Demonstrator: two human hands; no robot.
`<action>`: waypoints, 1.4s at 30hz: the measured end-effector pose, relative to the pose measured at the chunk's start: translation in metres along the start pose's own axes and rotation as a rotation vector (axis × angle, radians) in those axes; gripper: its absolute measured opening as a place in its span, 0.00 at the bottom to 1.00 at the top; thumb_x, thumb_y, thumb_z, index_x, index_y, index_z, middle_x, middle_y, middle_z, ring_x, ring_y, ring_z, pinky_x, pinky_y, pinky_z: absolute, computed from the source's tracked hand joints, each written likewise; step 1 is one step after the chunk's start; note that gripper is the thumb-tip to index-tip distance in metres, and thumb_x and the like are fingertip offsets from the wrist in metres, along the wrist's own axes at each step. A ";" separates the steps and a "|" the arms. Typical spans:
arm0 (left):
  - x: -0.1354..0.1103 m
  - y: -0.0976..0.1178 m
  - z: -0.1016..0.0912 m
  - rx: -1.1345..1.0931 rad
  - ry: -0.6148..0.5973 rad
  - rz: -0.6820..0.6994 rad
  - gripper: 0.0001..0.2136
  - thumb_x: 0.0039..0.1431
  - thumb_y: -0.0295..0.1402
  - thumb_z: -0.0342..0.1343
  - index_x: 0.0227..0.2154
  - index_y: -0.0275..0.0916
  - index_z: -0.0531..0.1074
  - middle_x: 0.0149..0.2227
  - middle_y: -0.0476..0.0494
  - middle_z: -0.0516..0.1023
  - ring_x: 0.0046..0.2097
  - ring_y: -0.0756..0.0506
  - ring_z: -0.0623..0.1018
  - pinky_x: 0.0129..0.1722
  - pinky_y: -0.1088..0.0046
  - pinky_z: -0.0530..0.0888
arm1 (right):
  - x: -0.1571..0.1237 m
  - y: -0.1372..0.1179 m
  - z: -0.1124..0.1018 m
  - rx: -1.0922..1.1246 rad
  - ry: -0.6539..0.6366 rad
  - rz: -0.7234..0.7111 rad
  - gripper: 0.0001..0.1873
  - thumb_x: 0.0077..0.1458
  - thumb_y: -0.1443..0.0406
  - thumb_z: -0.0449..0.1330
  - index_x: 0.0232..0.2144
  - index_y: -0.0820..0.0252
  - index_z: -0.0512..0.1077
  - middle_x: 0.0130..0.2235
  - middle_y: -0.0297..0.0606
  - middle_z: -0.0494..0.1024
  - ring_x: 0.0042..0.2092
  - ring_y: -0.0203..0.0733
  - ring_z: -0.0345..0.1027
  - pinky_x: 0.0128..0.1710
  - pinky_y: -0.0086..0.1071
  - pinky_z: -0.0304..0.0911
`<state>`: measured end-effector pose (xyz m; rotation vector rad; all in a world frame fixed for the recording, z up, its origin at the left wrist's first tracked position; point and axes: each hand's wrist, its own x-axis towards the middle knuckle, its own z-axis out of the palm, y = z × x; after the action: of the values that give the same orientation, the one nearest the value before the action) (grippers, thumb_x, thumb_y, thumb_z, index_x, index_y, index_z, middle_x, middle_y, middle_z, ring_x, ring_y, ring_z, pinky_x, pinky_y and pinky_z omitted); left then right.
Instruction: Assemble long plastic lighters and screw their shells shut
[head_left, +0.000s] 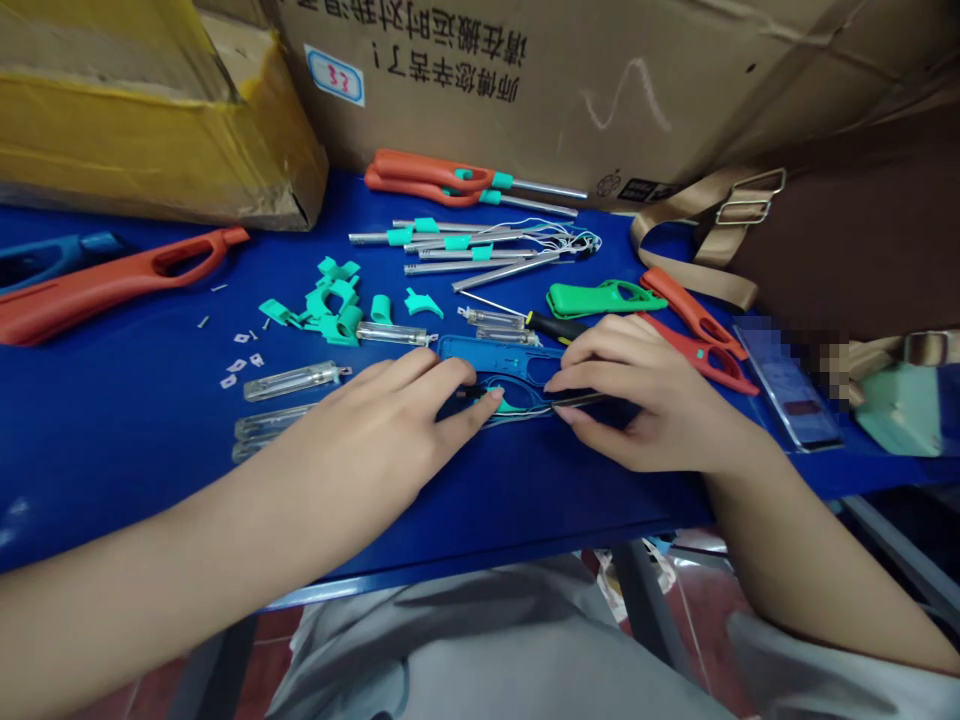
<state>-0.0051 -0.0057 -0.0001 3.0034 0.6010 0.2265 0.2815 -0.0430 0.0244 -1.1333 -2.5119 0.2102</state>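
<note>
A blue lighter shell half (501, 362) lies flat on the blue table (112, 430) between my hands. My left hand (390, 420) rests palm down on its left end, fingers pressed together on the parts inside. My right hand (637, 395) pinches a thin metal tube (581, 400) that lies along the shell's lower edge. A teal trigger piece (511, 404) sits inside the shell.
Teal plastic triggers (330, 305), clear fuel tubes (296, 380), metal rods with teal collars (465, 245), orange shells (105, 285), a green shell (600, 298) and a black-handled screwdriver (555, 325) lie around. Cardboard boxes (570, 80) stand behind. A phone (787, 385) lies at right.
</note>
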 end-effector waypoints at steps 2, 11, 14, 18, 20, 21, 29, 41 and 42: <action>0.001 -0.001 -0.002 -0.002 0.013 0.027 0.24 0.65 0.24 0.46 0.64 0.36 0.67 0.55 0.34 0.72 0.54 0.33 0.71 0.54 0.52 0.74 | -0.006 0.003 -0.005 0.049 -0.003 0.033 0.08 0.58 0.67 0.65 0.42 0.59 0.76 0.42 0.41 0.77 0.44 0.45 0.70 0.44 0.42 0.63; 0.002 -0.001 -0.002 0.040 0.037 0.051 0.26 0.61 0.22 0.50 0.63 0.35 0.69 0.51 0.34 0.75 0.51 0.34 0.72 0.50 0.52 0.77 | -0.035 0.001 0.013 0.095 0.050 0.090 0.09 0.64 0.73 0.60 0.44 0.61 0.77 0.42 0.44 0.78 0.44 0.43 0.71 0.43 0.37 0.69; 0.003 -0.002 -0.002 0.052 0.033 0.069 0.27 0.60 0.22 0.50 0.62 0.34 0.69 0.51 0.34 0.75 0.50 0.34 0.72 0.50 0.53 0.77 | -0.036 -0.003 0.018 0.041 0.062 0.077 0.10 0.64 0.73 0.58 0.45 0.61 0.77 0.42 0.45 0.78 0.43 0.43 0.70 0.41 0.37 0.68; 0.004 -0.002 -0.004 0.056 0.044 0.090 0.26 0.59 0.22 0.49 0.61 0.33 0.71 0.51 0.34 0.75 0.49 0.34 0.72 0.48 0.54 0.77 | -0.035 -0.007 0.019 -0.009 0.080 0.059 0.10 0.64 0.74 0.57 0.44 0.60 0.76 0.41 0.44 0.79 0.42 0.44 0.70 0.40 0.38 0.68; 0.004 -0.002 -0.004 0.060 0.046 0.090 0.26 0.59 0.22 0.49 0.61 0.33 0.71 0.51 0.34 0.75 0.48 0.34 0.72 0.46 0.55 0.77 | -0.035 -0.007 0.019 -0.015 0.078 0.070 0.10 0.64 0.73 0.57 0.43 0.59 0.76 0.42 0.43 0.80 0.42 0.44 0.70 0.42 0.39 0.68; 0.004 -0.003 -0.004 0.064 0.048 0.088 0.26 0.59 0.22 0.49 0.61 0.33 0.71 0.51 0.34 0.75 0.48 0.34 0.72 0.46 0.55 0.77 | -0.035 -0.007 0.018 -0.018 0.076 0.079 0.10 0.64 0.73 0.57 0.43 0.58 0.75 0.42 0.43 0.80 0.43 0.44 0.70 0.42 0.40 0.68; 0.005 -0.003 -0.004 0.066 0.026 0.099 0.26 0.60 0.22 0.46 0.61 0.32 0.70 0.52 0.33 0.75 0.48 0.34 0.72 0.47 0.52 0.78 | -0.032 -0.010 0.018 0.058 0.123 0.146 0.06 0.63 0.72 0.60 0.41 0.59 0.75 0.40 0.42 0.79 0.44 0.44 0.71 0.45 0.39 0.69; 0.006 -0.002 -0.004 0.056 0.027 0.085 0.26 0.62 0.23 0.43 0.62 0.36 0.70 0.50 0.34 0.76 0.47 0.34 0.73 0.45 0.52 0.78 | -0.029 -0.012 0.014 0.039 0.066 0.133 0.09 0.66 0.72 0.57 0.41 0.59 0.77 0.41 0.43 0.79 0.44 0.44 0.71 0.43 0.40 0.69; 0.006 -0.002 -0.004 0.051 0.031 0.084 0.26 0.62 0.23 0.43 0.61 0.36 0.70 0.50 0.34 0.76 0.47 0.34 0.73 0.45 0.52 0.78 | -0.028 -0.012 0.014 0.053 0.073 0.132 0.09 0.66 0.72 0.57 0.40 0.59 0.77 0.40 0.43 0.79 0.43 0.44 0.71 0.42 0.39 0.69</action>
<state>-0.0007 -0.0009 0.0046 3.0835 0.4905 0.2663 0.2847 -0.0711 0.0075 -1.2640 -2.3565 0.2640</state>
